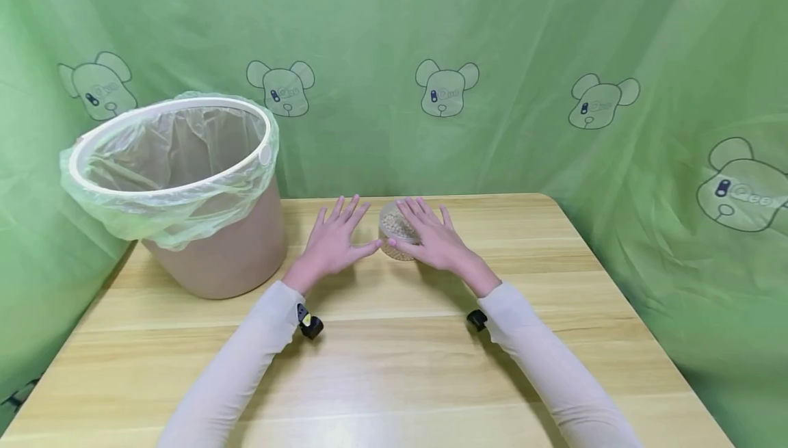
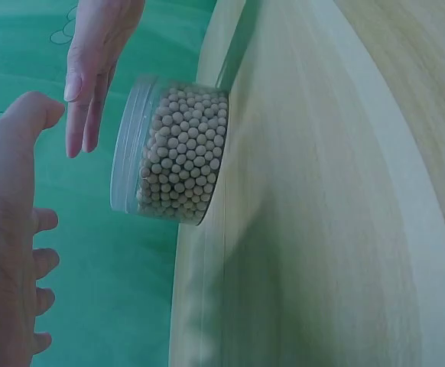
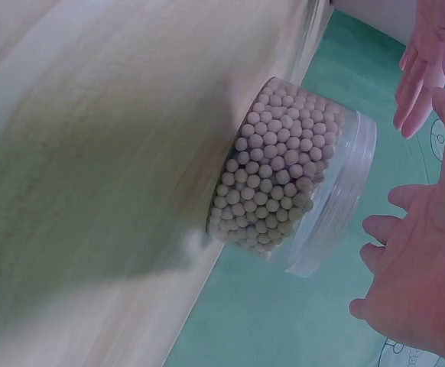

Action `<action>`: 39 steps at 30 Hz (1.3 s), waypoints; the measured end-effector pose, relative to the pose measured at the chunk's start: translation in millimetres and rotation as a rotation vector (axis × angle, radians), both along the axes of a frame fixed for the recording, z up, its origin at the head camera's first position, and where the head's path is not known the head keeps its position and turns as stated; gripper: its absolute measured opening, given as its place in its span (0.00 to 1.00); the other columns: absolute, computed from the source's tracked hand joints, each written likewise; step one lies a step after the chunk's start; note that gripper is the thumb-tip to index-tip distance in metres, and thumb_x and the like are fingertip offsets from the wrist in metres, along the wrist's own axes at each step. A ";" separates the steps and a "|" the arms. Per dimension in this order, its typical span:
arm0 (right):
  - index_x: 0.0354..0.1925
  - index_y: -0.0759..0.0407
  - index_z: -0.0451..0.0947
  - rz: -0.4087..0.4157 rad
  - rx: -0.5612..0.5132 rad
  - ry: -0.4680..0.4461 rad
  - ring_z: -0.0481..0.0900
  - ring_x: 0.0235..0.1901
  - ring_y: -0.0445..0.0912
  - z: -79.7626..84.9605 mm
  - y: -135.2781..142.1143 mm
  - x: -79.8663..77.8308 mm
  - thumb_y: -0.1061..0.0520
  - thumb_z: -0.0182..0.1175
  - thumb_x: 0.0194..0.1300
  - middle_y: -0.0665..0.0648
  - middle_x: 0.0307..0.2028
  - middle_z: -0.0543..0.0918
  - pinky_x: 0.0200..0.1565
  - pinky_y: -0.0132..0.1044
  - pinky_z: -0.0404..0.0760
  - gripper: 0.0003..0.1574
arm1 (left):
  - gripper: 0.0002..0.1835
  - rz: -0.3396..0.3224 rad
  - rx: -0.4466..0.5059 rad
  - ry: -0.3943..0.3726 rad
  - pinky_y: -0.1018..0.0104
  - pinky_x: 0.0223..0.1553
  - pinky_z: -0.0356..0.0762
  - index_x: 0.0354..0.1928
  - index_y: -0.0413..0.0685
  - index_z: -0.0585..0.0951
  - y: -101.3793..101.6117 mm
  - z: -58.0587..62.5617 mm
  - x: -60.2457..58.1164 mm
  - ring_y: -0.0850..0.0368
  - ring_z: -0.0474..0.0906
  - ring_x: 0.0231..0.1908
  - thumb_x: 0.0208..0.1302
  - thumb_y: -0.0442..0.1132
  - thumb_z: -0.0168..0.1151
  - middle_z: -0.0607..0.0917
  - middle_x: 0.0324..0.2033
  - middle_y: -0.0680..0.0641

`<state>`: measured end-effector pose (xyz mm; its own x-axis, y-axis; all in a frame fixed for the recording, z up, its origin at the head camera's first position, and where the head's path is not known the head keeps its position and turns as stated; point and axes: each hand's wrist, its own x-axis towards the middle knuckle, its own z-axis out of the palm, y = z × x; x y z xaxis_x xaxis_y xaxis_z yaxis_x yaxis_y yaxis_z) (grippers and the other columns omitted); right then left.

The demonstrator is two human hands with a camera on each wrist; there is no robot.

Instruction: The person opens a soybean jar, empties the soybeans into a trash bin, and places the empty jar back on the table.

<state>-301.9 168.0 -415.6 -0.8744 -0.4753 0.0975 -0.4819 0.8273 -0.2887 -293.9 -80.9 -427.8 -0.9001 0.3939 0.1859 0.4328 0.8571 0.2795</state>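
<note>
A clear round jar [image 1: 399, 224] full of small beige balls stands upright near the table's back edge, its lid on. My right hand [image 1: 435, 241] hovers over its right side with fingers spread, hiding part of the lid. To the left of the jar, my left hand [image 1: 333, 241] is held palm down above the wood, fingers spread and thumb pointing toward the jar. Both wrist views show a gap between the hands and the jar [image 2: 178, 151]. In the right wrist view, the fingers sit above the lid of the jar [image 3: 284, 172] without touching it. Neither hand holds anything.
A pinkish bin [image 1: 228, 253] with a white rim and a pale green plastic liner [image 1: 203, 219] stands on the left of the wooden table [image 1: 394, 366]. Green curtain [image 1: 369, 31] printed with bear heads hangs behind and beside the table.
</note>
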 end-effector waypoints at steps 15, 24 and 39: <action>0.83 0.50 0.39 0.004 -0.117 -0.088 0.35 0.82 0.57 6.5 2.9 -5.1 0.27 0.49 0.71 0.57 0.82 0.41 0.77 0.66 0.25 0.57 | 0.49 -0.021 0.065 -0.057 0.37 0.80 0.33 0.82 0.58 0.48 4.6 5.3 -3.4 0.41 0.37 0.81 0.68 0.73 0.48 0.46 0.81 0.46; 0.82 0.42 0.34 -0.001 -0.497 -0.356 0.37 0.81 0.60 7.4 23.5 -18.3 0.40 0.61 0.71 0.56 0.83 0.37 0.77 0.69 0.40 0.59 | 0.53 -0.040 0.529 -0.327 0.33 0.77 0.48 0.82 0.59 0.49 12.2 -10.7 -14.4 0.39 0.48 0.80 0.63 0.64 0.66 0.50 0.82 0.46; 0.82 0.54 0.34 -0.015 -0.839 -0.677 0.45 0.80 0.62 -21.2 55.9 -42.3 0.67 0.70 0.59 0.68 0.81 0.44 0.80 0.57 0.48 0.70 | 0.60 -0.071 0.961 -0.526 0.48 0.79 0.54 0.81 0.49 0.52 35.1 -44.4 -40.5 0.39 0.54 0.78 0.51 0.38 0.80 0.58 0.79 0.40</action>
<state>-344.2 223.8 -436.8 -0.8742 -0.4707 -0.1191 -0.0003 0.2458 -0.9693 -334.4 -45.9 -472.2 -0.9379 0.3442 0.0426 0.1034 0.1604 0.9816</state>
